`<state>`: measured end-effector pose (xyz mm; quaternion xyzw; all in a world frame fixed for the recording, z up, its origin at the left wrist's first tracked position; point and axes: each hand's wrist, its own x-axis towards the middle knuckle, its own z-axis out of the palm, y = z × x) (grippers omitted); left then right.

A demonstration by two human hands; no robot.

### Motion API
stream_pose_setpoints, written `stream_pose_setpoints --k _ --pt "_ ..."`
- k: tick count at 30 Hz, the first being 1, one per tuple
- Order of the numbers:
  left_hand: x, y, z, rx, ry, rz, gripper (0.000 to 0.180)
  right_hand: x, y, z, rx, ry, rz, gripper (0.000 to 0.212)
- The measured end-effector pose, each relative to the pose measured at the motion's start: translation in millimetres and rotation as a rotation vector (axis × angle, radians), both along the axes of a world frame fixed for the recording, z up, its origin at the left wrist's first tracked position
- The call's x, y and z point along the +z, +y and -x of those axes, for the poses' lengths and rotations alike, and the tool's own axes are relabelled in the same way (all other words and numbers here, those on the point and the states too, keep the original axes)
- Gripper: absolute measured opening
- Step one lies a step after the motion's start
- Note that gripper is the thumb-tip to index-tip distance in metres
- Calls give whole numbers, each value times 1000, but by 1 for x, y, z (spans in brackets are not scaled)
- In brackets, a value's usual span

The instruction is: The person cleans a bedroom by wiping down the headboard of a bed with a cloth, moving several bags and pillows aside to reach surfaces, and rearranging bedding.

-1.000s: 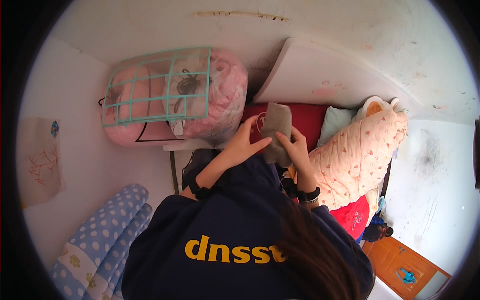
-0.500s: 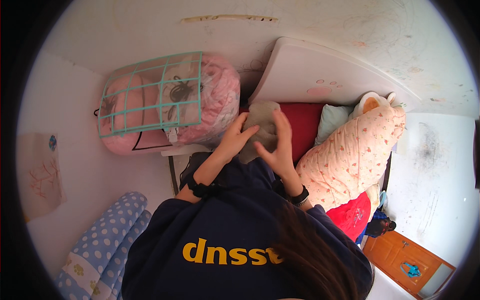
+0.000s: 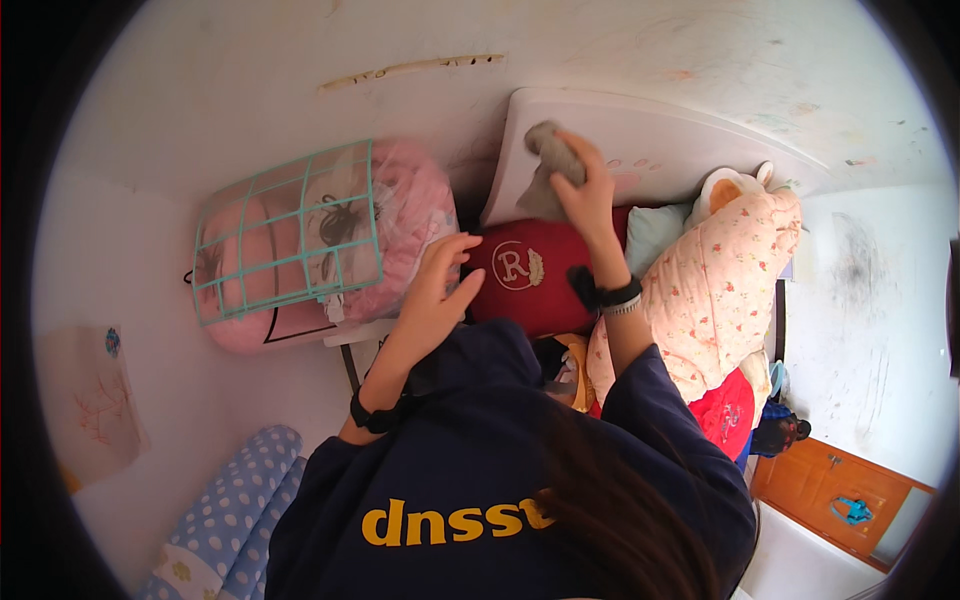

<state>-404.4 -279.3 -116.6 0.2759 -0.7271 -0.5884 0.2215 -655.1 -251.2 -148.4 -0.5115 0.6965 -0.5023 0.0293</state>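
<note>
A crumpled grey cloth (image 3: pixel 548 172) is gripped in my right hand (image 3: pixel 590 190), raised in front of the pale pink headboard (image 3: pixel 640 125). Whether the cloth touches the board I cannot tell. Below it lies a dark red cushion (image 3: pixel 510 285) with a light emblem. My left hand (image 3: pixel 445 290) holds nothing; its fingers are apart and curved, just left of the cushion. Beside that hand sits a clear storage bag (image 3: pixel 285 235) with a turquoise grid front and pink bedding inside.
At the right lean a floral quilt (image 3: pixel 715 285), a pale green pillow (image 3: pixel 655 232) and a plush toy's ear (image 3: pixel 725 187). A rolled blue dotted mat (image 3: pixel 225 510) stands lower left. The scribbled wall (image 3: pixel 420 110) rises behind the headboard. An orange wooden door (image 3: pixel 835 495) is lower right.
My right hand has lifted the cloth up toward the headboard. My left hand has come off the cloth and moved left and down. The red cushion's emblem now shows.
</note>
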Motion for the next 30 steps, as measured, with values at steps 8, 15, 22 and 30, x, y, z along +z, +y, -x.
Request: stream_pose_setpoints --k 8,15,22,30 --pt "-18 11 -22 -22 -82 -237 17 -23 -78 50 -272 477 -43 42" --pt "-22 8 -31 -17 -176 -304 17 -33 -78 72 -227 568 7 41" --pt "-21 -7 -32 123 -51 -360 17 -42 -35 167 -397 544 1 39" --pt "-42 -13 -47 198 -113 -389 18 -56 -6 245 -631 460 24 33"
